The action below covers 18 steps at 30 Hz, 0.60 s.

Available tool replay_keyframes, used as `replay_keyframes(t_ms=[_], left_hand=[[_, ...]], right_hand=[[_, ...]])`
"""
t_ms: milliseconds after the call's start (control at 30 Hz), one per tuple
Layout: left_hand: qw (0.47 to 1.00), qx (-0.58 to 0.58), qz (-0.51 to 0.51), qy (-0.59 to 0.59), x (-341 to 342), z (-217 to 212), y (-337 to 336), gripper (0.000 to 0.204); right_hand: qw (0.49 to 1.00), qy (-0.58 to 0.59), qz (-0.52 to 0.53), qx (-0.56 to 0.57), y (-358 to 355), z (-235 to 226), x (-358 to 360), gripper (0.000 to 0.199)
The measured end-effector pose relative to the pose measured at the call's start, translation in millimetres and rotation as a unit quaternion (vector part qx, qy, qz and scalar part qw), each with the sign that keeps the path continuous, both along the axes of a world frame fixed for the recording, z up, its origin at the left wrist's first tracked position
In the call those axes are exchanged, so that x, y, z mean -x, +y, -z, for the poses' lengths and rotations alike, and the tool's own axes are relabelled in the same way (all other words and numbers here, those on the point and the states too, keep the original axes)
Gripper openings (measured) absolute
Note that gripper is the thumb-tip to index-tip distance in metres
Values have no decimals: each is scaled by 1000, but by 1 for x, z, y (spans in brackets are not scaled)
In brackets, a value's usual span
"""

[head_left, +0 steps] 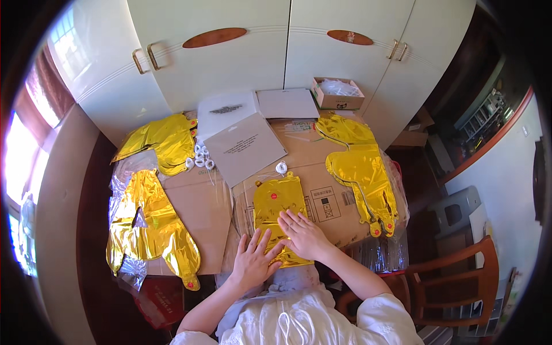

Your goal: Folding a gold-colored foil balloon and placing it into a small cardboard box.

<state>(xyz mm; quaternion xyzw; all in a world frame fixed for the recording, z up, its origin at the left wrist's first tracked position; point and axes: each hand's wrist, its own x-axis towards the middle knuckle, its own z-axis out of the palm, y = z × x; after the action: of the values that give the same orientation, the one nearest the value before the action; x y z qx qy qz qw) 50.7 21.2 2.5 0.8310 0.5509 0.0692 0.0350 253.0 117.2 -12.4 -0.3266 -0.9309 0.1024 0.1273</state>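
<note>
A flat gold foil balloon (280, 202), folded to a rough rectangle with a red dot near its top, lies in front of me on the cardboard. My left hand (253, 262) rests at its lower left edge, fingers spread. My right hand (303, 234) lies flat across its lower right part, fingers stretched out. Neither hand grips anything. Just beyond the balloon's top edge sits a small white ribbon roll (281, 167). The palms hide part of the balloon's lower half.
An A-shaped gold balloon (150, 221) lies left, more gold foil balloons (158, 141) behind it, another stack (362, 167) right. Several ribbon rolls (201, 156) sit near a grey printed sheet (246, 148). A small box (339, 103) stands at the back; a wooden chair (454, 282) is right.
</note>
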Motion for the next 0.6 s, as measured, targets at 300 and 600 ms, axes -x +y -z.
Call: replay_keyframes(t_ms=[300, 600], left_hand=[[1000, -8, 0, 6, -1, 0, 0, 56], [1000, -16, 3, -4, 11, -4, 19, 70]], right_hand=[[993, -7, -115, -29, 20, -18, -16, 53], [994, -42, -94, -40, 19, -4, -13, 54]])
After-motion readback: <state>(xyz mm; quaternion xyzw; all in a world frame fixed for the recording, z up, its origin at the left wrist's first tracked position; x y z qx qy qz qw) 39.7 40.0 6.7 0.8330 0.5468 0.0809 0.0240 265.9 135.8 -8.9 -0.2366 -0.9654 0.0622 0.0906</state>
